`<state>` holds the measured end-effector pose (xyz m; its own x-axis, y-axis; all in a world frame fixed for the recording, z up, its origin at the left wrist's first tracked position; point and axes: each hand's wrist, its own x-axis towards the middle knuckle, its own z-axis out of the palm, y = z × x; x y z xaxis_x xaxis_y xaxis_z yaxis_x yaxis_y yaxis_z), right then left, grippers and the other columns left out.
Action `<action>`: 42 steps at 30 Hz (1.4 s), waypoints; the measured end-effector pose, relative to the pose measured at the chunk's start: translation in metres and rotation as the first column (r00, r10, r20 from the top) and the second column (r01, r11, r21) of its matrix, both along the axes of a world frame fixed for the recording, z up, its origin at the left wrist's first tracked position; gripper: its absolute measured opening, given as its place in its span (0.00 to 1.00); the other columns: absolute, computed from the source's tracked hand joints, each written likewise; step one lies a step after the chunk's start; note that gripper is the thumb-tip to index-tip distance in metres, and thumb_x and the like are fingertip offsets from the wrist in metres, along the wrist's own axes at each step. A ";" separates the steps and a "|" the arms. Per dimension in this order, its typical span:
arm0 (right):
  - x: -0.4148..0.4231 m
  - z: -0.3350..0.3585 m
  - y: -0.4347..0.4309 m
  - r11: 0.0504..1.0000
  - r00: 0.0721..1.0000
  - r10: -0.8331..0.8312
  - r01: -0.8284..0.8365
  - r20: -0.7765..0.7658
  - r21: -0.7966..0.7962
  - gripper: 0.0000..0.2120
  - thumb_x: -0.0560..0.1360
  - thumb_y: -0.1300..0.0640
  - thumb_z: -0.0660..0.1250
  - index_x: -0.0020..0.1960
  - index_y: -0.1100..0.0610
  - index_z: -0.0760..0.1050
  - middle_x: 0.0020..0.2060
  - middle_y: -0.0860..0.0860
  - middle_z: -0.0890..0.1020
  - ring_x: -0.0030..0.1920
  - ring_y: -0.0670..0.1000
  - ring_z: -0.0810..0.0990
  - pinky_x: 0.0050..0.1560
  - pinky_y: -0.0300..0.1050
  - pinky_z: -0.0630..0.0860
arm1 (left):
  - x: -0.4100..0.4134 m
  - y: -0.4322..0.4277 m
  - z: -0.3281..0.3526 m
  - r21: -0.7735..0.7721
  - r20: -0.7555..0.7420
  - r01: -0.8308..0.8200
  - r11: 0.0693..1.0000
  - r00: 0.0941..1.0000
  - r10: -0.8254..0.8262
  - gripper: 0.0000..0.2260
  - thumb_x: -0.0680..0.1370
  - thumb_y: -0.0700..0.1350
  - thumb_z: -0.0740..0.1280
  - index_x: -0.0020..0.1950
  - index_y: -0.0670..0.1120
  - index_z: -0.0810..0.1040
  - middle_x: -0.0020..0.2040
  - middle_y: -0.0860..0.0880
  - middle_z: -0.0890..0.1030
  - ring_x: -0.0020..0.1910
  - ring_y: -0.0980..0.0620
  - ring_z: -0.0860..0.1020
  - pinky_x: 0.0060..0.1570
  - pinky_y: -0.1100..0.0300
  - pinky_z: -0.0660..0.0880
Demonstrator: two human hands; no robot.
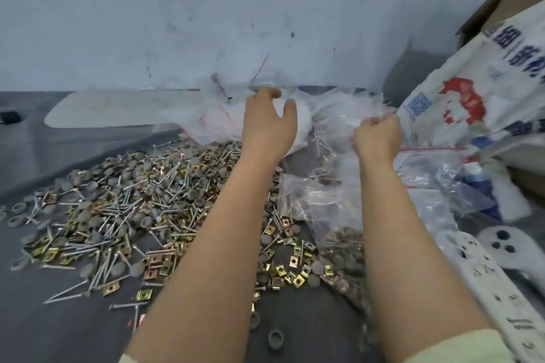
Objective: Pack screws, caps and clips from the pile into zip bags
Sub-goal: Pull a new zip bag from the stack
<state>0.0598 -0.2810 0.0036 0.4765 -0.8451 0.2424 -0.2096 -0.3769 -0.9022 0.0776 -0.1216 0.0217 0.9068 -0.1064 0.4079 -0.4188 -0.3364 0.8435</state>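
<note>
The pile (132, 215) of small parts lay on the dark grey tabletop (73, 333), in the middle and to the left. It had long silver screws (66, 292), round grey caps (275, 339) and square gold clips (144, 295). There were far too many of each for us to count. A few loose ones lay apart from the pile on the side near us.

Behind the pile and to its right sat a heap of clear zip bags (339, 115) with thin red lines at the top. They were bunched up, so we could not count them. One bag (342, 247) lay flat just right of the pile, and it looked to have grey caps in it.

We saw two hands, well apart from each other. The left hand (269, 127) reached over the far edge of the pile with its fingers and thumb spread wide. It held nothing, and we could not tell if it touched the bags under it. The right hand (377, 140) was curled into a fist and gripped a bunch of the clear bags.

The grey tabletop showed to the left of the pile and close to us. A wall (177, 9) stood right behind the bags. A big white sack (472, 91) with red and blue print leaned at the right, with one brown box (519, 3) behind it. One white power strip (483, 271) lay at the near right.
</note>
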 end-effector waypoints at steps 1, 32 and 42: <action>0.000 -0.007 -0.013 0.999 0.999 -0.040 0.041 -0.031 0.030 0.17 0.79 0.61 0.58 0.66 0.64 0.66 0.62 0.61 0.76 0.62 0.62 0.74 0.59 0.48 0.68 | 0.007 -0.004 -0.005 -0.021 -0.046 -0.001 1.000 0.999 0.000 0.15 0.81 0.47 0.61 0.66 0.43 0.71 0.66 0.45 0.71 0.63 0.49 0.72 0.58 0.61 0.66; 0.040 -0.030 0.087 0.885 0.891 0.259 -0.373 0.373 0.277 0.04 0.76 0.63 0.65 0.49 0.56 0.76 0.45 0.51 0.81 0.51 0.51 0.81 0.58 0.48 0.77 | 0.022 0.038 -0.043 -0.126 -0.194 -0.025 0.992 0.981 0.000 0.17 0.80 0.45 0.63 0.69 0.48 0.69 0.69 0.49 0.70 0.63 0.52 0.70 0.60 0.60 0.67; -0.047 -0.015 0.169 0.764 0.747 0.622 -0.645 0.235 0.030 0.12 0.75 0.66 0.62 0.38 0.52 0.75 0.34 0.49 0.80 0.35 0.46 0.83 0.48 0.49 0.82 | -0.061 0.115 -0.049 0.200 0.184 -0.247 0.948 0.960 0.211 0.09 0.76 0.46 0.67 0.55 0.46 0.74 0.51 0.49 0.76 0.48 0.49 0.76 0.46 0.55 0.74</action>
<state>0.0133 -0.1125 -0.0112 0.8620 -0.3911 0.3224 0.2317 -0.2616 -0.9370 0.0167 -0.0069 -0.0278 0.8430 -0.0060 0.5378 -0.4301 -0.6079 0.6675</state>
